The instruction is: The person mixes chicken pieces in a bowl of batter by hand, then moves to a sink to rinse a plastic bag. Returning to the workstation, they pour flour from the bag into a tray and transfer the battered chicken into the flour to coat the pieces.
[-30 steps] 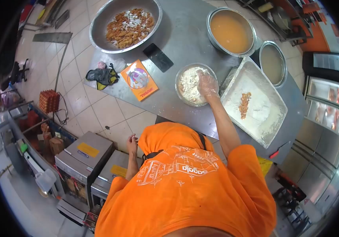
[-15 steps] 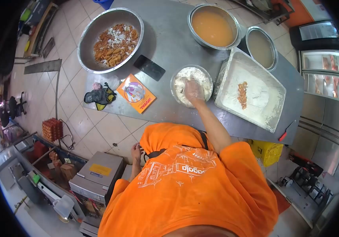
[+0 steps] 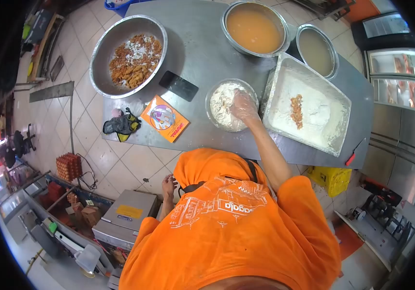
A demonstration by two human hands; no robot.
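My right hand (image 3: pixel 244 105), in a clear glove dusted with flour, is in the right side of a clear bowl (image 3: pixel 209 112) of white flour (image 3: pixel 222 101); its fingertips are hard to make out. To its right, a metal tray (image 3: pixel 271 121) holds flour with a strip of brown pieces (image 3: pixel 296 111) on it. My left hand (image 3: pixel 169 185) hangs beside my body, below the table edge, with loosely curled fingers apart and nothing in them.
On the metal table (image 3: pixel 202 53) are a large bowl (image 3: pixel 93 72) of brown mix, a black phone (image 3: pixel 178 86), an orange box (image 3: pixel 165 118), gloves (image 3: pixel 122 124), a pot of orange liquid (image 3: pixel 254 30), a pot of cloudy liquid (image 3: pixel 316 50) and a red-handled knife (image 3: pixel 350 159).
My right hand has shifted from the middle of the flour bowl to its right side, uncovering more flour. The view has shifted slightly. My left hand still hangs low.
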